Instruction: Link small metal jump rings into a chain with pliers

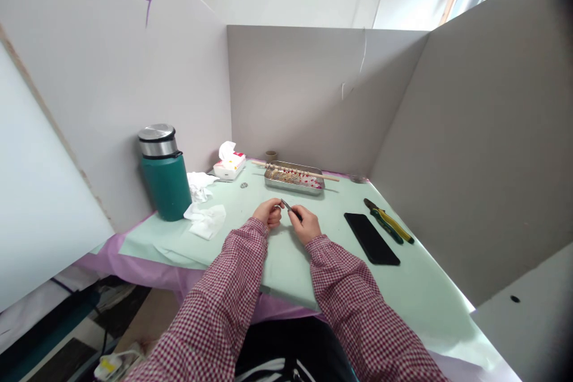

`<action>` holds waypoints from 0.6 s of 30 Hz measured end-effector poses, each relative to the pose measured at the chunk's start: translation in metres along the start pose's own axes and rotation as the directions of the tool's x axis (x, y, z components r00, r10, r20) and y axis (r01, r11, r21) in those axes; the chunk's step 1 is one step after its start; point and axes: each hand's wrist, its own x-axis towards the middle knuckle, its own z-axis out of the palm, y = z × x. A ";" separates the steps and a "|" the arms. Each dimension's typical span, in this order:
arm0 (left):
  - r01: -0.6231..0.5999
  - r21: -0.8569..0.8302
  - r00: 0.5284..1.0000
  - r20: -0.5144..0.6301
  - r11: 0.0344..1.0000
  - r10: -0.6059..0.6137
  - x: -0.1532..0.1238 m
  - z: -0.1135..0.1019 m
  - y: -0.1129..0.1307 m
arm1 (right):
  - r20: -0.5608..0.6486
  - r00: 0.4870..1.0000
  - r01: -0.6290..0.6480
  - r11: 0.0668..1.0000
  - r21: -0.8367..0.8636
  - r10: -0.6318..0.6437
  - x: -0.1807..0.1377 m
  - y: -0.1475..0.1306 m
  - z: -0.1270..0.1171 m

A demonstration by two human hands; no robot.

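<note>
My right hand (305, 224) is closed around a slim tool (286, 205) with a grey metal tip and a dark handle, perhaps tweezers. Its tip points up and left, to the fingertips of my left hand (268, 213). The left fingers are pinched together there; whatever they grip is too small to make out. Both hands are just above the green table cover, near its middle. Beyond them stands a metal tray (293, 189) of small red, white and gold pieces. A wooden stick (329, 177) with small pieces along it lies across the tray.
At left are a green thermos (165, 188), crumpled tissues (208, 222) and a tissue pack (230, 165). A black phone (371, 239) and yellow-green pliers (388, 221) lie at right. A brown roll (271, 156) sits behind the tray. Grey partitions (313, 89) enclose the table.
</note>
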 end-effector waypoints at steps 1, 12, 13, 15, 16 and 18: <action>-0.001 0.010 1.000 0.000 1.000 0.001 0.000 0.000 0.000 | 0.002 1.000 0.002 1.000 -0.011 -0.002 0.000 0.000 0.000; -0.173 0.572 0.897 -0.244 0.802 0.368 0.010 0.002 -0.009 | -0.001 0.995 -0.103 0.991 -0.090 0.103 0.001 0.004 0.005; -0.166 0.527 0.918 -0.226 0.834 0.326 0.010 0.002 -0.009 | -0.004 0.993 -0.117 0.992 -0.053 0.116 0.001 0.005 0.004; -0.127 0.407 0.959 -0.183 0.905 0.217 0.009 0.003 -0.009 | -0.015 0.990 -0.139 0.990 0.000 0.139 0.001 0.006 0.003; -0.113 0.354 0.970 -0.164 0.928 0.180 0.009 0.004 -0.009 | -0.019 0.989 -0.147 0.989 0.016 0.147 0.001 0.006 0.003; -0.106 0.291 0.979 -0.139 0.951 0.152 0.008 0.004 -0.010 | -0.024 0.987 -0.159 0.987 0.036 0.160 0.001 0.005 0.003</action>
